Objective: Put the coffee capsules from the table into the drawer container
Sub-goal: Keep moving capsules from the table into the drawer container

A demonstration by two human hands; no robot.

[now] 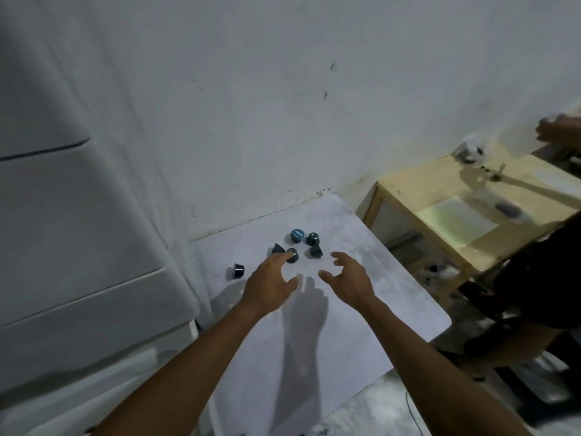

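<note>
Several dark blue coffee capsules lie on the pale table (pixel 314 357) near its far side: a cluster (pixel 297 236) in the middle and one capsule (pixel 238 270) alone to the left, on its side. My left hand (pixel 271 283) hovers open just in front of the cluster, its fingertips at one capsule (pixel 292 255). To the right of the cluster, my right hand (pixel 349 278) is held open with curled fingers and holds nothing. The white drawer container (pixel 78 247) stands at the left, its drawers appearing shut.
A white wall runs behind the table. To the right stands a wooden table (pixel 440 196) with paper and small items; another person in dark clothes is beside it at the frame's right edge. The floor shows at the lower right.
</note>
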